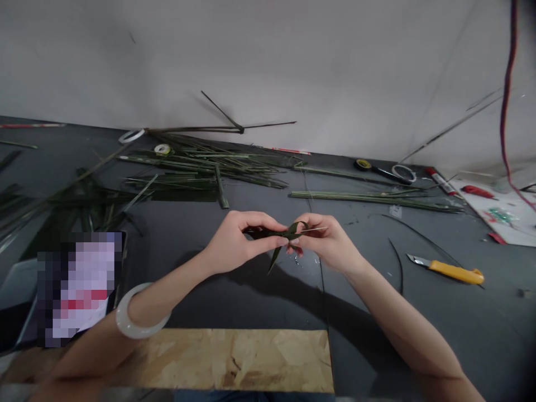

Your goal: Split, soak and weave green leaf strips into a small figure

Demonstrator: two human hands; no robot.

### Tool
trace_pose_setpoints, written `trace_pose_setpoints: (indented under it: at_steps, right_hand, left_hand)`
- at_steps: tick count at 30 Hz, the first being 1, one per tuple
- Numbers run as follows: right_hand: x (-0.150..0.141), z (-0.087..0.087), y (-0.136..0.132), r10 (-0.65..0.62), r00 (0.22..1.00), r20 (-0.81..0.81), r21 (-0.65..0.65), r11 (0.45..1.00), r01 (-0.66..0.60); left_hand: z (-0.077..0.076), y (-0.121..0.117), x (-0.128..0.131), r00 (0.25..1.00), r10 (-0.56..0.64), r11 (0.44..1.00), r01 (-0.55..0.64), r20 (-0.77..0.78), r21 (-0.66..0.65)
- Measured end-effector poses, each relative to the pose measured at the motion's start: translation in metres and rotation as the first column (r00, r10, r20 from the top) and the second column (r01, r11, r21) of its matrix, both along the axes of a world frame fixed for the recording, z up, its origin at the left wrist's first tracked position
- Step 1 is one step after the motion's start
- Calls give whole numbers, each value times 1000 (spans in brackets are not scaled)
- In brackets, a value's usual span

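Note:
Both my hands meet above the dark table (251, 290), working one folded green leaf strip (274, 234). My left hand (238, 241) pinches the strip's left part between thumb and fingers; a white bangle (138, 312) sits on that wrist. My right hand (324, 241) is closed on the strip's looped right end, where a thin pale rib sticks out to the right. One pointed tail of the strip hangs down between the hands.
A pile of long green leaf strips (201, 167) lies at the back, with tape rolls (162, 149) beside it. More strips (368, 196) lie to the right. A yellow utility knife (450, 271) rests right of my forearm. A chipboard panel (234, 360) is near me.

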State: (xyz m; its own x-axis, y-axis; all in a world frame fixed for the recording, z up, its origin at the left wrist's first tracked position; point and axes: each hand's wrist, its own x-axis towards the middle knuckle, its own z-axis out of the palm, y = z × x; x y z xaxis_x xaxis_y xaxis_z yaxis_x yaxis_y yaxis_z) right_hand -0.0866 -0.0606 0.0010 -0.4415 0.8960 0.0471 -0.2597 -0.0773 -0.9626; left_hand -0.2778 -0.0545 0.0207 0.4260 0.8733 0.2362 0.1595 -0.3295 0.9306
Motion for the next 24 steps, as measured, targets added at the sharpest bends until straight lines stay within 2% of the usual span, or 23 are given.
trace_pose_setpoints:
  at_steps: [7, 14, 18, 21, 24]
  right_hand:
    - [-2, 1, 0, 102, 981, 164, -106, 991, -85]
    - [-6, -10, -3, 156, 954, 255, -117, 985, -130]
    - [-5, -12, -1, 155, 954, 257, -111, 985, -130]
    - [-3, -8, 0, 92, 953, 288, -32, 996, -86]
    - [-1, -5, 2, 33, 950, 311, 46, 998, -50]
  left_hand:
    - [3, -2, -1, 999, 38, 999, -37, -28, 33]
    - [2, -5, 0, 996, 90, 987, -85, -30, 135]
    - [-2, -2, 1, 992, 128, 990, -126, -18, 61]
    - [-7, 4, 2, 986, 162, 986, -161, 27, -38]
    - [-12, 8, 2, 991, 132, 981, -127, 28, -145]
